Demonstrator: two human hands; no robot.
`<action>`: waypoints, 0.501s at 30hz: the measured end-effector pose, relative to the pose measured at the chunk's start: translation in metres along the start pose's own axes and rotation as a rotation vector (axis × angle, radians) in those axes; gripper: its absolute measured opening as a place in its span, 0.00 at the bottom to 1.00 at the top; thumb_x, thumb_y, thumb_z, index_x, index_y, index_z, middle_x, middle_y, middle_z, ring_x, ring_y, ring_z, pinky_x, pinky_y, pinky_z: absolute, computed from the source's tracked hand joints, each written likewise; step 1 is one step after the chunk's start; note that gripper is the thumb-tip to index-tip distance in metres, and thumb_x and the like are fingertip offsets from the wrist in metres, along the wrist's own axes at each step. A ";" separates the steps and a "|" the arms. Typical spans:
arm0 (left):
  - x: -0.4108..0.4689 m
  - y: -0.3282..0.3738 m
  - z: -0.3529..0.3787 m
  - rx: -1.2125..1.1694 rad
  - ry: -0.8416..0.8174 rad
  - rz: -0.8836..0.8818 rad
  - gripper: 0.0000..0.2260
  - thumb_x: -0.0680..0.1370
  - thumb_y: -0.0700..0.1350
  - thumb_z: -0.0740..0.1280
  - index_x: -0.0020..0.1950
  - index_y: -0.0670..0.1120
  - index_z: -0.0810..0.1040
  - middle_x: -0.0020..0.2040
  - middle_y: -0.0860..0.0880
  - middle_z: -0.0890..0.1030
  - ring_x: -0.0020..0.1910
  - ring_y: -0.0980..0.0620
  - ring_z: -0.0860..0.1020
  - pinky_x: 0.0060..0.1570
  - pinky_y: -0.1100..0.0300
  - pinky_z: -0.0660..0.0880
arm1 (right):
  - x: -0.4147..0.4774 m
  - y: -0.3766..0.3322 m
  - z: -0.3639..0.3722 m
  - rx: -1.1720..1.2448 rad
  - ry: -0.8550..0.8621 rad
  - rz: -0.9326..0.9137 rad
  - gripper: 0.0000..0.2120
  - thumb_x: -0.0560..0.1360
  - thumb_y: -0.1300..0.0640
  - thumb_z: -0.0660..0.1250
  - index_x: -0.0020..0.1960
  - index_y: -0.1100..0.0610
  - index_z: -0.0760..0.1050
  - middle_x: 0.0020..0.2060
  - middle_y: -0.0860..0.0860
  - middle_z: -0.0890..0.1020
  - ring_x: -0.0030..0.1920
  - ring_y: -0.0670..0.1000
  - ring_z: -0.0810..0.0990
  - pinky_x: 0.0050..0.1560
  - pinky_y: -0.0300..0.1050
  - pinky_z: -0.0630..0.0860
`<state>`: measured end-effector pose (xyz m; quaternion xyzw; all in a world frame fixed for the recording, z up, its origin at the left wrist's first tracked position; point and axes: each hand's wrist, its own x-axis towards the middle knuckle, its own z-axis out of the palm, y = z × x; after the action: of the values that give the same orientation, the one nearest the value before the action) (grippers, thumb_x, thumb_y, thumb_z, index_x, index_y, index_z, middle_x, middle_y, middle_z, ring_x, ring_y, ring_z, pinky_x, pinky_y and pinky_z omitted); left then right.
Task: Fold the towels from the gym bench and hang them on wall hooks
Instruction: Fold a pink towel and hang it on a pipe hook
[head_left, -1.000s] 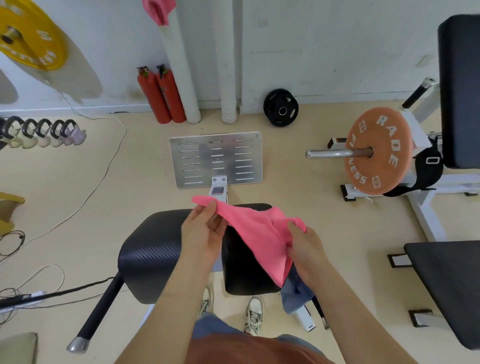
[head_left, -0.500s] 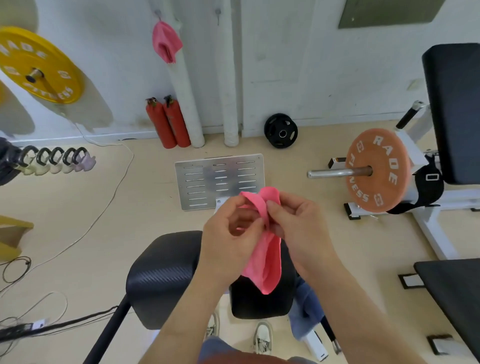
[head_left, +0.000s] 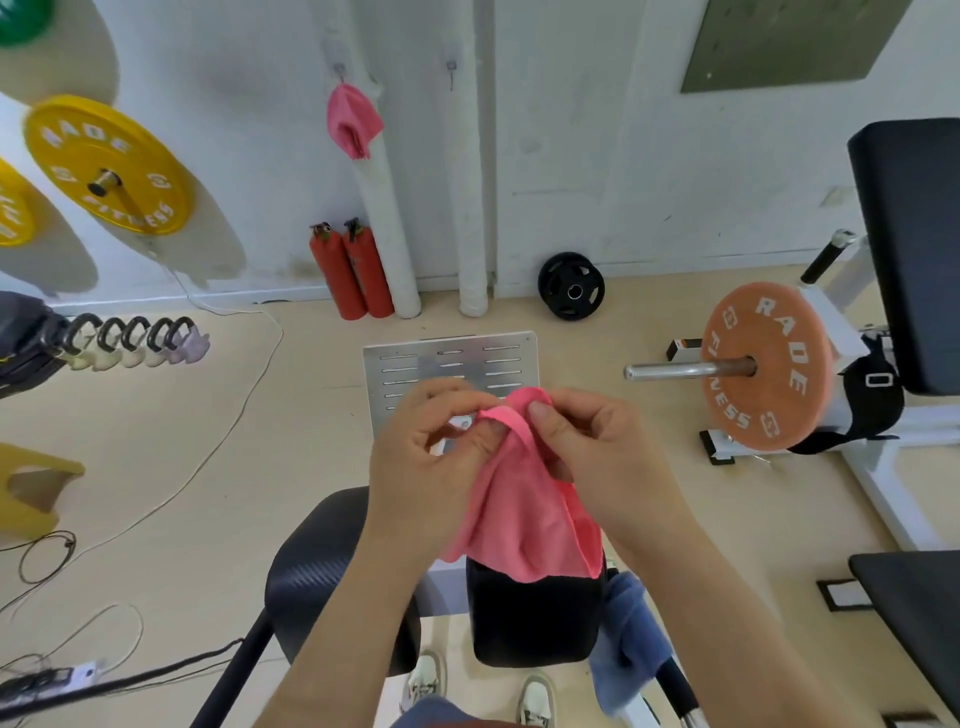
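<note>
My left hand (head_left: 431, 457) and right hand (head_left: 597, 457) are close together, both pinching the top fold of the pink towel (head_left: 524, 519), which hangs above the bench (head_left: 322, 571). Blue towel (head_left: 628, 639) draped at 5 o'clock. Second pink towel (head_left: 353, 122) on wall hook (head_left: 340, 67), 11 o'clock.

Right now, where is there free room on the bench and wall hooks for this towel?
Free: the bench's left pad, bare up to the left forearm, and the right hook beside the white pipe. Crowded: the right pad, under the held pink towel with a blue towel at its edge; the left hook carries a hung pink towel.
</note>
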<state>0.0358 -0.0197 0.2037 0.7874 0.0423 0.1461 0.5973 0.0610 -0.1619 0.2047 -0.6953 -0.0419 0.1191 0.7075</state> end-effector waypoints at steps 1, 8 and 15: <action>0.001 0.002 -0.004 -0.012 -0.064 0.018 0.05 0.70 0.49 0.70 0.43 0.60 0.82 0.45 0.59 0.82 0.48 0.60 0.80 0.47 0.68 0.74 | 0.001 0.000 0.000 -0.009 0.022 -0.015 0.09 0.78 0.62 0.65 0.47 0.52 0.83 0.34 0.44 0.85 0.35 0.41 0.81 0.39 0.34 0.76; 0.006 0.023 -0.008 0.105 -0.156 0.080 0.11 0.73 0.40 0.72 0.43 0.58 0.82 0.40 0.62 0.83 0.40 0.62 0.80 0.43 0.70 0.74 | 0.001 -0.008 -0.002 0.008 0.078 -0.088 0.06 0.73 0.61 0.71 0.44 0.51 0.84 0.39 0.50 0.87 0.44 0.49 0.85 0.49 0.47 0.81; 0.008 0.030 -0.009 0.113 -0.089 0.035 0.07 0.69 0.44 0.75 0.41 0.57 0.84 0.38 0.62 0.84 0.40 0.64 0.81 0.43 0.70 0.75 | -0.003 -0.015 0.001 0.008 0.047 -0.137 0.11 0.75 0.64 0.68 0.44 0.49 0.83 0.40 0.48 0.87 0.45 0.46 0.85 0.47 0.38 0.78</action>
<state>0.0379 -0.0175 0.2355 0.8262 0.0102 0.1190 0.5505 0.0591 -0.1619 0.2201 -0.6905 -0.0722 0.0540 0.7177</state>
